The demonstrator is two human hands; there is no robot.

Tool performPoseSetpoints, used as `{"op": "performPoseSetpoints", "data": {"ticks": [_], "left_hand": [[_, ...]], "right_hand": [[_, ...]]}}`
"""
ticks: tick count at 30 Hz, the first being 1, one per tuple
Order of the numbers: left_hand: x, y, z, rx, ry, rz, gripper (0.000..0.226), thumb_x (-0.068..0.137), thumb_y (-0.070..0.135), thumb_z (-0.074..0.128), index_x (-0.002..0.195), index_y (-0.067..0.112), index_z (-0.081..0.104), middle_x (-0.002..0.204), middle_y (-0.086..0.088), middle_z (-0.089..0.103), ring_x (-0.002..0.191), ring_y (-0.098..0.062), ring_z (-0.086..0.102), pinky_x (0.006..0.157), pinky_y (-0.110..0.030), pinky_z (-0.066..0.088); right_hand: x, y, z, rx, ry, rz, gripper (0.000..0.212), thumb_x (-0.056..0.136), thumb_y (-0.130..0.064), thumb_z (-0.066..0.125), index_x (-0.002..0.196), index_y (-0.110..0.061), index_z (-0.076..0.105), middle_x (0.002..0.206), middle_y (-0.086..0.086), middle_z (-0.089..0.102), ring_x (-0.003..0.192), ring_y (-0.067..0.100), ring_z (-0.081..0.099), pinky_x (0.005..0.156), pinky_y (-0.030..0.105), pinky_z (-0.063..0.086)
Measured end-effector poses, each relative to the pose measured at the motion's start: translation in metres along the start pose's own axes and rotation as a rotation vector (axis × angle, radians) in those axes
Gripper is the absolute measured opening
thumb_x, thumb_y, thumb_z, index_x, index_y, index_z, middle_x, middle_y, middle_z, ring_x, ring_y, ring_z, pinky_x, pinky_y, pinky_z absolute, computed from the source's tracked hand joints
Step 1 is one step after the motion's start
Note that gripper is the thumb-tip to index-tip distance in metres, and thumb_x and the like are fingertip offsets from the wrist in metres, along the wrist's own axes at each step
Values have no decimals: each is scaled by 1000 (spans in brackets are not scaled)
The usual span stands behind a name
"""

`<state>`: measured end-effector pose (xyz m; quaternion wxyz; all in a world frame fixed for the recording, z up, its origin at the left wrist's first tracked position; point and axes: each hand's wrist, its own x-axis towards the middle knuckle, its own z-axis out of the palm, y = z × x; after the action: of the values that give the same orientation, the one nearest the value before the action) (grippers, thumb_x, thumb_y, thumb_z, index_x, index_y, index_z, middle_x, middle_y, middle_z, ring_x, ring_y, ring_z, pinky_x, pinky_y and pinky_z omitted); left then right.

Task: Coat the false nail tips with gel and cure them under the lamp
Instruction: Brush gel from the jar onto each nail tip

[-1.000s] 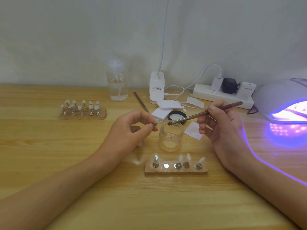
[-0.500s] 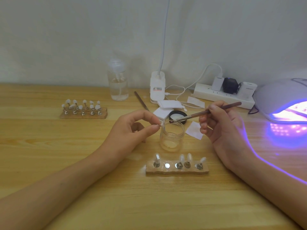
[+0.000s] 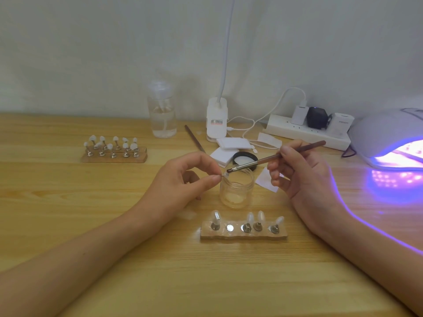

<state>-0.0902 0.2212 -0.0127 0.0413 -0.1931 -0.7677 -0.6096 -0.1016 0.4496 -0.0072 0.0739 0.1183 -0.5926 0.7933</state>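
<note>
Two bare hands meet above a small clear glass jar [image 3: 237, 189] that stands open on the pale wooden table [image 3: 68, 202]. The left hand [image 3: 183, 181] pinches a tiny clear false nail tip [image 3: 224, 176] between thumb and forefinger, just over the jar's left rim. The right hand [image 3: 299, 179] grips a slim brown-handled brush [image 3: 274, 156] like a pen, its dark bristle end at the pinched tip; whether the bristles touch it cannot be told.

Just nearer the person than both hands lies a rough wooden strip [image 3: 243, 234] bearing four upright clear tips on metal stands and one bare metal disc [image 3: 230, 228]. Well beyond the left hand, to its left, a second wooden block [image 3: 114, 157] carries a cluster of whitish tips. Beyond the jar, between the hands, sit a round black lid [image 3: 245, 157] and white square pads [image 3: 231, 143]. Further back stand a clear pump bottle [image 3: 162, 115] and a white power strip [image 3: 306, 133]. To the right of the right hand, a white domed curing lamp [image 3: 386, 133] glows violet, casting purple light onto the table and along the right forearm
</note>
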Motion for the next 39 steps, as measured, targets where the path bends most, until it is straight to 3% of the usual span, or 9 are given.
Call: {"op": "performPoseSetpoints", "data": {"ticks": [6, 11, 15, 19, 24, 29, 33, 39], "left_hand": [[-1, 0, 0, -3, 7, -8, 12, 87, 17, 72, 81, 28, 70, 73, 21, 65, 54, -4, 52, 51, -9, 40], [0, 1, 0, 5, 9, -8, 14, 87, 18, 72, 80, 30, 70, 73, 22, 65, 55, -4, 52, 51, -8, 40], [0, 1, 0, 16, 10, -3, 15, 87, 17, 72, 80, 31, 70, 72, 23, 65, 55, -5, 52, 51, -8, 40], [-1, 2, 0, 24, 10, -2, 15, 87, 18, 73, 80, 31, 70, 72, 24, 65, 56, -4, 52, 52, -8, 40], [-1, 2, 0, -11, 17, -19, 12, 85, 18, 74, 80, 28, 71, 77, 20, 66, 55, -6, 53, 53, -10, 41], [-1, 3, 0, -9, 16, -16, 16, 85, 15, 74, 78, 29, 72, 78, 18, 67, 54, -5, 53, 54, -9, 42], [-1, 2, -1, -2, 7, -12, 15, 85, 18, 75, 78, 31, 72, 80, 17, 68, 55, -5, 54, 55, -10, 43], [-2, 3, -1, -1, 5, -9, 15, 85, 18, 75, 78, 31, 72, 79, 18, 68, 54, -5, 54, 54, -10, 43]], "right_hand": [[0, 2, -3, -26, 54, -7, 7, 93, -19, 57, 87, -16, 56, 67, 4, 66, 58, 13, 60, 52, 22, 51], [-2, 0, 0, -54, -21, -33, 10, 88, -26, 60, 86, -17, 56, 69, 4, 66, 60, 14, 61, 52, 23, 51], [-1, 1, -4, -60, 43, -37, 14, 99, -15, 55, 85, -17, 57, 67, 4, 65, 58, 14, 60, 52, 22, 50], [-2, -1, 0, -40, -32, -54, 12, 93, -23, 59, 81, -22, 61, 69, 5, 66, 59, 15, 61, 53, 22, 50], [-1, 1, -4, -78, 47, -31, 13, 99, -15, 55, 87, -17, 58, 69, 5, 66, 60, 15, 61, 52, 22, 51], [-2, -1, 0, -66, -23, -54, 14, 94, -22, 58, 80, -24, 62, 69, 5, 66, 60, 16, 61, 49, 22, 48], [-1, 1, -3, -71, 56, -25, 16, 100, -15, 54, 85, -19, 59, 68, 4, 66, 59, 14, 61, 48, 22, 48], [-2, 0, 0, -78, -24, -44, 10, 94, -22, 61, 85, -20, 59, 70, 6, 66, 60, 16, 62, 48, 22, 47]]}}
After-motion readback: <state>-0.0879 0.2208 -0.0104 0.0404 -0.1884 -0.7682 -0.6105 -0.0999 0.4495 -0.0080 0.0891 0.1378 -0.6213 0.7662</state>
